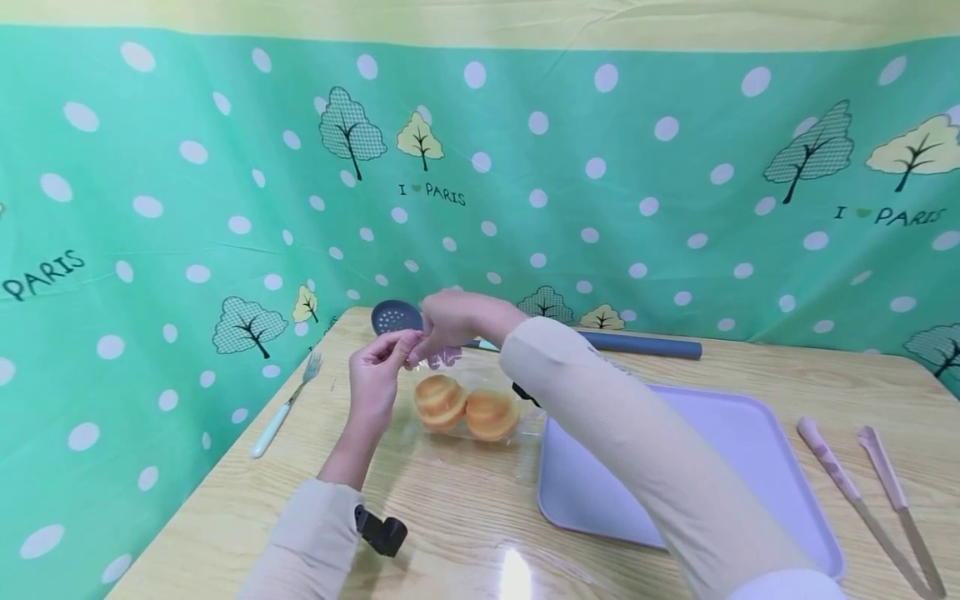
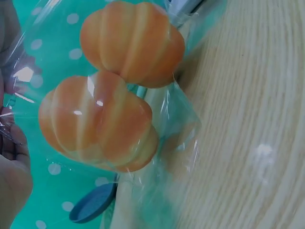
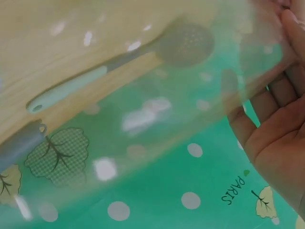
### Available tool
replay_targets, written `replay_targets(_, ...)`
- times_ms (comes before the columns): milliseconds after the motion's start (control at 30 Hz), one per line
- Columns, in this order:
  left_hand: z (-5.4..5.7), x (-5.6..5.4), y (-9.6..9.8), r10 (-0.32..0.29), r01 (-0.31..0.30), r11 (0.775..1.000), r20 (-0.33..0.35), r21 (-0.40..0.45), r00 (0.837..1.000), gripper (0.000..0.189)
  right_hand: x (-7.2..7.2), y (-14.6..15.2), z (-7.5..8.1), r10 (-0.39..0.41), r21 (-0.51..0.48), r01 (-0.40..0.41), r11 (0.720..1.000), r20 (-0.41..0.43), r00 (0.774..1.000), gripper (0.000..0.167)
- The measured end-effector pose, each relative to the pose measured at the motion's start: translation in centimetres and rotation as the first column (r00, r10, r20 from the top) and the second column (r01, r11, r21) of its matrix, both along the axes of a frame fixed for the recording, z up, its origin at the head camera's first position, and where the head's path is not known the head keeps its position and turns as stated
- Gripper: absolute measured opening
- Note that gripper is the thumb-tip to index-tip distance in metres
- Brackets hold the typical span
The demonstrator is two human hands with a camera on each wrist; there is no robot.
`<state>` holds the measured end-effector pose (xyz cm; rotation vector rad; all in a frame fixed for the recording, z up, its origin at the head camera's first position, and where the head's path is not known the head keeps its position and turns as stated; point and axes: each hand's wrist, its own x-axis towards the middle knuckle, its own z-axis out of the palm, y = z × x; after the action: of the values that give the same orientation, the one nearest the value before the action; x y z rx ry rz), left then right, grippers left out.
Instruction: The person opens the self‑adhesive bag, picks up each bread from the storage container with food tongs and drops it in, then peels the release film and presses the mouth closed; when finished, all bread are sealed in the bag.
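Observation:
Two striped bread rolls point(image 1: 440, 403) sit side by side in a clear plastic bag point(image 1: 531, 423), held up near the back left of the table. My left hand point(image 1: 375, 375) pinches the bag's upper edge between thumb and fingers. Right beside it, my right hand point(image 1: 459, 320) reaches across and grips the same edge, its fingertips close to the left ones. In the left wrist view the rolls point(image 2: 131, 43) show through the shiny film point(image 2: 178, 114), and part of the left hand point(image 2: 14, 186) is at the edge. The right wrist view looks through the film past the right hand point(image 3: 281, 133).
Behind the bag lie a slotted skimmer point(image 1: 396, 317) and a dark grey rod-like thing point(image 1: 641, 344). A fork point(image 1: 287, 406) lies on the left. A lilac tray point(image 1: 735, 467) sits under the right forearm, with two pink-handled knives point(image 1: 832, 462) further right. A green curtain point(image 1: 570, 208) hangs behind.

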<state>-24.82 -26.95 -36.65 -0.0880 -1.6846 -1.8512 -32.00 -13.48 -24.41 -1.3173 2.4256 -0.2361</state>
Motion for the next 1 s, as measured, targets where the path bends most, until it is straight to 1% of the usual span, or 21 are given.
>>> replay_targets(100,0.1,0.0,-0.1,0.014,-0.014,1.0,0.004,-0.019,1.0,0.019,-0.1,0.6,-0.2,0.012,-0.013,-0.012,1.0,0.041,0.999,0.036)
replay_targets(167,0.1,0.0,-0.2,0.014,-0.014,1.0,0.01,-0.025,1.0,0.021,-0.3,1.0,-0.4,0.011,-0.015,-0.01,1.0,0.073,0.997,0.035)
replay_targets(233,0.2,0.1,-0.2,0.009,-0.008,0.999,0.014,-0.034,1.0,0.022,-0.4,1.5,-0.6,0.008,-0.013,-0.007,1.0,0.085,0.996,0.034)
replay_targets(433,0.1,-0.1,-0.2,-0.026,0.027,0.999,0.017,-0.047,1.0,0.02,-0.7,3.3,-1.0,0.015,-0.003,-0.014,1.0,0.067,0.998,0.035)
replay_targets(567,0.0,-0.1,-0.4,-0.015,0.016,1.0,0.003,-0.017,1.0,0.022,-0.7,4.7,-1.5,0.027,-0.012,-0.026,1.0,0.068,0.997,0.039)
replay_targets(700,-0.2,-0.1,-0.6,-0.008,0.008,1.0,-0.008,0.001,1.0,0.026,-0.8,6.3,-2.1,0.013,-0.022,-0.011,1.0,0.079,0.997,0.043)
replay_targets(833,-0.2,-0.3,-0.4,-0.026,0.026,1.0,-0.019,-0.001,0.999,0.026,-0.6,7.6,-2.5,0.024,-0.065,-0.018,0.998,0.099,0.995,0.039)
replay_targets(900,-0.2,-0.3,-0.2,-0.028,0.028,1.0,-0.024,0.005,0.999,0.026,-0.5,8.2,-2.6,0.034,-0.085,-0.026,0.996,0.092,0.995,0.034)
replay_targets(1000,-0.1,-0.4,-0.1,-0.018,0.019,1.0,-0.026,0.012,0.999,0.025,-0.3,8.9,-2.7,0.026,-0.084,-0.02,0.996,0.07,0.997,0.03)
